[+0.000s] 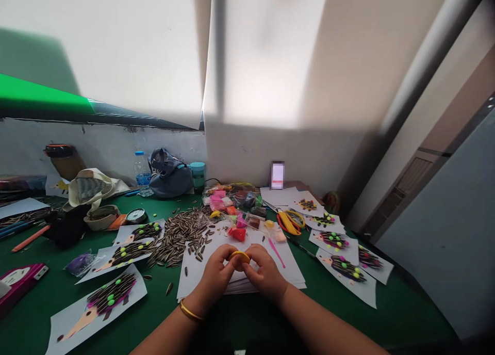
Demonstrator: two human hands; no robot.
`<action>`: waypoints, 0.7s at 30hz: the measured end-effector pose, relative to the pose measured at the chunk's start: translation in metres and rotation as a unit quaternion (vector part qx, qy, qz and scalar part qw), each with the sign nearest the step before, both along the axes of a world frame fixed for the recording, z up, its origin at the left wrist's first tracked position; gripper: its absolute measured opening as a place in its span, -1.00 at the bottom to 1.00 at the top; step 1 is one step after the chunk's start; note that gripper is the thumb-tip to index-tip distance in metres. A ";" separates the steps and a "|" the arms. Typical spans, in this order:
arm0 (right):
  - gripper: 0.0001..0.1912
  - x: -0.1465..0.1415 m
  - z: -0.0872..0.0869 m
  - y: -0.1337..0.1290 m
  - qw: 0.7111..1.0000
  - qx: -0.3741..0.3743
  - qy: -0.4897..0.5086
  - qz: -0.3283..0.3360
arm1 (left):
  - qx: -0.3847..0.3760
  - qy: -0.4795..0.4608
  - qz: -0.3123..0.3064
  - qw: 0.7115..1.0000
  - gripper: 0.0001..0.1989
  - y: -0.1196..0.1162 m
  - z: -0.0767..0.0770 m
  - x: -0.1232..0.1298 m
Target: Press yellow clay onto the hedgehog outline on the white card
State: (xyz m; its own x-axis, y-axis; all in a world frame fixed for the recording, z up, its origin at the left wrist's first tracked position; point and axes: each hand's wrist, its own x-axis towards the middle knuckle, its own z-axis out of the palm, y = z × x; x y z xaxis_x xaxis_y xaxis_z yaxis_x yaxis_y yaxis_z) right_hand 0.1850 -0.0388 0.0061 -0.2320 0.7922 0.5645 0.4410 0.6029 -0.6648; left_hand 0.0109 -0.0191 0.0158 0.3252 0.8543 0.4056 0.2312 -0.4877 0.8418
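A flat yellow piece of modelling clay [240,257] is held between my two hands over a stack of white paper [286,277]. My left hand [221,270], with a gold bangle at the wrist, pinches its left side. On the other side, the fingers and thumb of my right hand [265,271] press its edge. Just beyond my fingers lies red clay [236,234] in a wrapper. A pink modelling tool [276,252] rests on the paper to the right. Striped sunflower seeds [180,236] are heaped to the left, some spilling onto the paper.
Hedgehog pictures made with seeds lie at left [98,308] and right [348,277]. Bagged clay [247,197] and yellow-handled scissors [292,222] sit beyond the paper. A phone [277,175], water bottle [142,174], blue bag [170,177] and teal-lidded cup [198,175] stand along the wall.
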 end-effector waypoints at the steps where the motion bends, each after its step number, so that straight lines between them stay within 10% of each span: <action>1: -0.85 0.000 0.000 0.000 1.000 0.001 0.000 0.001 | -0.003 -0.002 0.000 1.000 -0.70 0.000 0.000 0.000; 21: -0.76 0.000 0.000 0.000 1.000 0.005 -0.003 0.013 | -0.004 -0.006 -0.002 1.000 -0.75 0.000 -0.001 -0.001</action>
State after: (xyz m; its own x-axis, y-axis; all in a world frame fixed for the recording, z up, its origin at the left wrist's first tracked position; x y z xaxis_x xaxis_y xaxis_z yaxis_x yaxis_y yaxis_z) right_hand 0.1848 -0.0390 0.0058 -0.2561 0.7801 0.5708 0.4295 0.6208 -0.6558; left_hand 0.0095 -0.0186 0.0145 0.3230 0.8564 0.4027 0.2189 -0.4816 0.8486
